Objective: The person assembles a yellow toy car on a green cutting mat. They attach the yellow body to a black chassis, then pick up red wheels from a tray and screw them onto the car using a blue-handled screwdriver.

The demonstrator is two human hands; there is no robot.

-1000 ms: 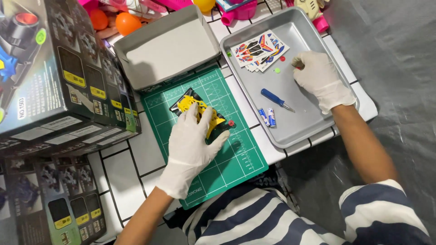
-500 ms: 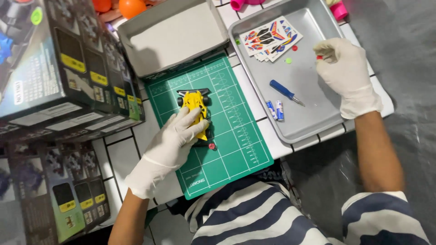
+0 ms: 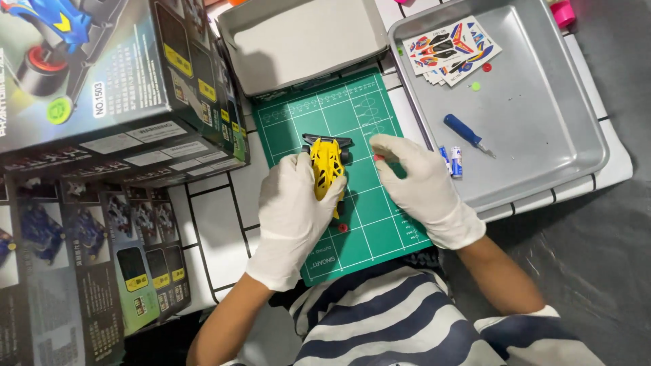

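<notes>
The right hand (image 3: 422,184) has come over from the tray (image 3: 542,129), pinching a red part (image 3: 378,157) beside the car (image 3: 327,166), which the left hand (image 3: 293,215) fingers are clamping steady.

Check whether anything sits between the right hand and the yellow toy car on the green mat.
Nothing visible does. The right hand hovers just right of the yellow toy car, which the left hand holds; only bare green mat lies between.

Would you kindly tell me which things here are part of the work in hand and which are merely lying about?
In hand:
- yellow toy car, held by left hand
- small red part in right hand
- green cutting mat

Lying about:
- metal tray
- blue screwdriver
- two batteries
- sticker sheets
- kit boxes
</notes>
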